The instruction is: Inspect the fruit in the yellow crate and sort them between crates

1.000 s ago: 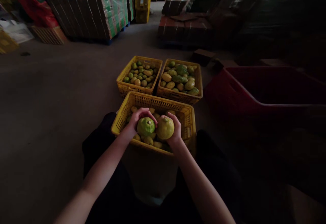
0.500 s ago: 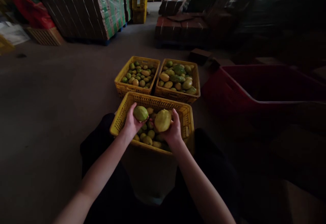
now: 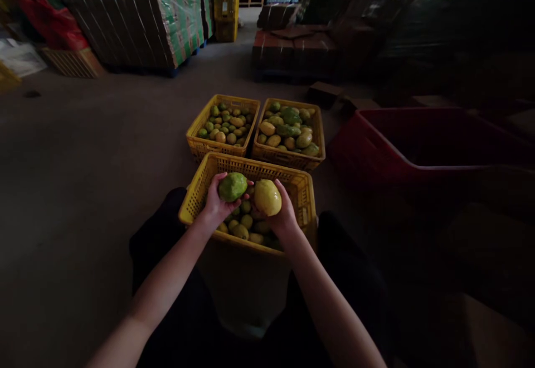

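My left hand (image 3: 219, 201) is closed around an oval green fruit (image 3: 233, 187) with a glossy, slightly uneven skin. A rounder yellow fruit (image 3: 267, 197) rests in the grip of my right hand (image 3: 284, 211). Both fruits are held side by side, with a small gap between them, above the near yellow crate (image 3: 307, 189). Inside that crate lie several smaller green-yellow fruits (image 3: 241, 231), partly hidden by my hands and wrists. The kind of fruit is not certain from the view.
Two more yellow crates, the far left one (image 3: 196, 140) and the far right one (image 3: 288, 160), hold similar fruit just beyond the near crate. A large red bin (image 3: 368, 139) stands to the right. Wrapped pallet stacks (image 3: 179, 17) and flat cartons (image 3: 315, 44) are farther back.
Both fruits have been turned in my hands and show other sides: the left looks greener, the right yellower and shinier. My hands stay over the near crate.
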`<state>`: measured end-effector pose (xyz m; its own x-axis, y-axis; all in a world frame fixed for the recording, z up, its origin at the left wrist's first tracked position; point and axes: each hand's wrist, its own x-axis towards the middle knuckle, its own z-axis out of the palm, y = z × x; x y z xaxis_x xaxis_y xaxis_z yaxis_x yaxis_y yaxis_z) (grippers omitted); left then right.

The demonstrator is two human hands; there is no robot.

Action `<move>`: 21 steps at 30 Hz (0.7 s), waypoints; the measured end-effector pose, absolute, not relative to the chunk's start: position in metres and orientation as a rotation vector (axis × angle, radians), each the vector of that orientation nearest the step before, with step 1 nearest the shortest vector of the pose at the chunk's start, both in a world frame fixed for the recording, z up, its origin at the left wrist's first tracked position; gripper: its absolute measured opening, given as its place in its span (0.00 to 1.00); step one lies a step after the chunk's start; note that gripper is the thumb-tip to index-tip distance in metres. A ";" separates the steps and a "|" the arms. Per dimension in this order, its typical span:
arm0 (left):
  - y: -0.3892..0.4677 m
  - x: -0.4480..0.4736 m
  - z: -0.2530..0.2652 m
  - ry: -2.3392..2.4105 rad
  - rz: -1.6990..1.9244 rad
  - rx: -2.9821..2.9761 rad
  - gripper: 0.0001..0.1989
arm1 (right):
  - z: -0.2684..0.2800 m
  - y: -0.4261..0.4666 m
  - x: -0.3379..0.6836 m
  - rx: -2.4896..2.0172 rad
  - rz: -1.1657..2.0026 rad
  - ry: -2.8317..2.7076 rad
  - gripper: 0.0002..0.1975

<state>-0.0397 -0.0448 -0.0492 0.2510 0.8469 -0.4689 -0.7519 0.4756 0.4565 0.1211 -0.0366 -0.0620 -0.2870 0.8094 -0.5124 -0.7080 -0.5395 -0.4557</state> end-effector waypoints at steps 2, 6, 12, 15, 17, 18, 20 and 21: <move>-0.043 -0.039 -0.050 0.769 1.084 0.151 0.22 | -0.063 -0.037 0.121 -0.855 1.973 -0.174 0.14; -0.042 -0.036 -0.052 0.784 1.133 0.056 0.20 | -0.062 -0.039 0.122 -0.842 1.964 -0.112 0.14; -0.041 -0.029 -0.052 0.783 1.247 -0.115 0.15 | -0.064 -0.037 0.121 -0.912 1.880 0.031 0.09; -0.040 -0.028 -0.052 0.782 1.269 -0.136 0.11 | -0.067 -0.035 0.119 -0.933 1.833 0.100 0.08; -0.039 -0.028 -0.052 0.785 1.266 -0.134 0.10 | -0.069 -0.034 0.118 -0.937 1.809 0.121 0.08; -0.039 -0.028 -0.052 0.788 1.264 -0.129 0.10 | -0.070 -0.034 0.118 -0.936 1.809 0.126 0.08; -0.039 -0.028 -0.053 0.791 1.270 -0.109 0.09 | -0.071 -0.034 0.119 -0.927 1.823 0.118 0.08; -0.040 -0.028 -0.053 0.789 1.277 -0.093 0.08 | -0.071 -0.034 0.120 -0.922 1.834 0.105 0.08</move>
<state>-0.0281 -0.0397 -0.0532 0.0708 0.8168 -0.5726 -0.8775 0.3240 0.3536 0.1198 -0.0345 -0.0707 -0.1706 0.7559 -0.6321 -0.8230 -0.4621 -0.3304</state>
